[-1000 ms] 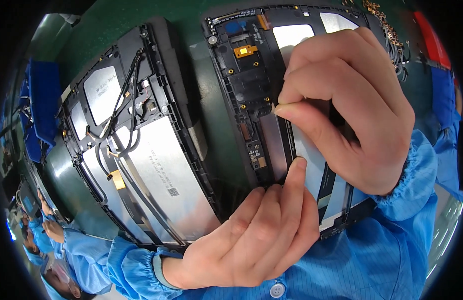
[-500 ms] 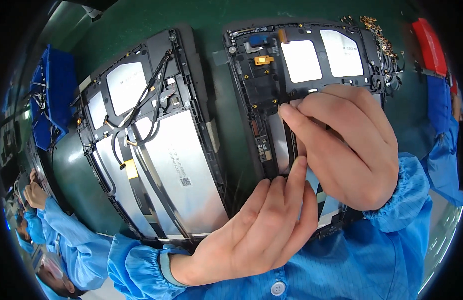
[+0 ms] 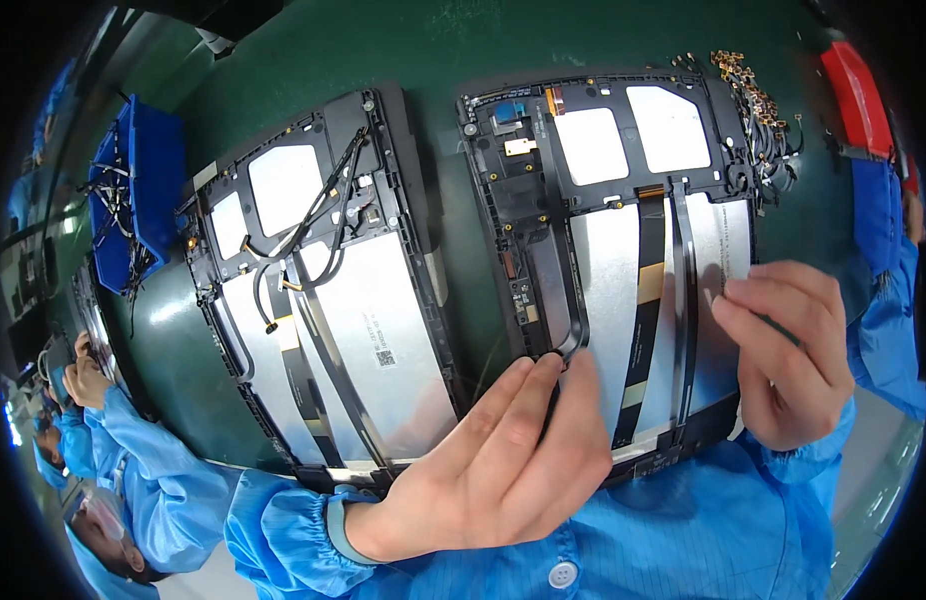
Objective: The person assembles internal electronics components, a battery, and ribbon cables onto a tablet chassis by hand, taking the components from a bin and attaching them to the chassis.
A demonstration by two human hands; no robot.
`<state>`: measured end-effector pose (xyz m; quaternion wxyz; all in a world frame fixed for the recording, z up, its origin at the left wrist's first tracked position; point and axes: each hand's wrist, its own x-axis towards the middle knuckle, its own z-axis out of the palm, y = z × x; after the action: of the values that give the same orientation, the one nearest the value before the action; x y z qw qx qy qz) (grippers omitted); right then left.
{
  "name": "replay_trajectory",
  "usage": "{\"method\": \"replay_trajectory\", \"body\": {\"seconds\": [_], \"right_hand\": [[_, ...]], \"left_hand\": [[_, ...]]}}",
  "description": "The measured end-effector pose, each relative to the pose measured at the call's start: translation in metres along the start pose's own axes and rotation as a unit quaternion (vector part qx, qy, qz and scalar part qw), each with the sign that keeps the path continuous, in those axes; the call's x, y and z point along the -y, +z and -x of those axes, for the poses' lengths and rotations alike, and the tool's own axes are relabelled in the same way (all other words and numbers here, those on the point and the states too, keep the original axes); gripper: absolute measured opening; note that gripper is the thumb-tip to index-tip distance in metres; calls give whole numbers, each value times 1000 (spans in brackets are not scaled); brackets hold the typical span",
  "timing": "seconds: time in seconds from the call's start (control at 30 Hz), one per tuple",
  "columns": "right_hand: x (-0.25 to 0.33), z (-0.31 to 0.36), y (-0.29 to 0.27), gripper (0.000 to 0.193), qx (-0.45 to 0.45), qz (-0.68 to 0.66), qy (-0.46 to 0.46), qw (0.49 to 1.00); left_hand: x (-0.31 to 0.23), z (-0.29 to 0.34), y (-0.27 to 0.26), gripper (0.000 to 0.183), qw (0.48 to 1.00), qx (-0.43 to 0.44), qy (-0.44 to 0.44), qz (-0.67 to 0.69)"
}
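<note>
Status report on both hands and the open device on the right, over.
Left hand: fingertips at black cable. Right hand: by right edge of open device, nothing visibly held. Lower-left corner: hidden behind left hand.

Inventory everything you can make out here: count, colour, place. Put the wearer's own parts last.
Table: one, green, across the middle
Left device: one, black and silver, left of centre
Loose cables: several, black, across the left device's upper half
Right device: one, black and silver, right of centre
Thin cable: one, black, along the right device's left part
Cable pile: many, black and gold, upper right
Cable bin: one, blue, far left, holding cables
Red bin: one, red, far right
Co-worker: at least one, blue clothing, lower left
Sleeves: two, blue, lower edge
Left hand: one, bare, fingertips at the thin cable
Right hand: one, bare, near the right device's right edge
</note>
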<state>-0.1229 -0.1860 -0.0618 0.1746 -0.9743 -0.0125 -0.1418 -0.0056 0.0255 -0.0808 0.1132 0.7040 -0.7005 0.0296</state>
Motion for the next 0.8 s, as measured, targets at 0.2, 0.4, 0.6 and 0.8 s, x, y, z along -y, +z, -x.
{"method": "replay_trajectory", "body": {"seconds": [0.2, 0.4, 0.6, 0.8], "right_hand": [[4, 24, -13, 26, -7, -5, 21, 1000], [5, 94, -3, 45, 35, -72, 279, 957], [26, 102, 6, 50, -8, -140, 288, 947], [32, 97, 27, 57, -70, -222, 286, 929]], "left_hand": [[-6, -2, -3, 23, 997, 46, -15, -53], [-12, -1, 3, 33, 991, 80, 7, -109], [-20, -2, -7, 39, 995, 80, -33, -58], [-29, 0, -8, 52, 970, 46, -160, 177]]}}
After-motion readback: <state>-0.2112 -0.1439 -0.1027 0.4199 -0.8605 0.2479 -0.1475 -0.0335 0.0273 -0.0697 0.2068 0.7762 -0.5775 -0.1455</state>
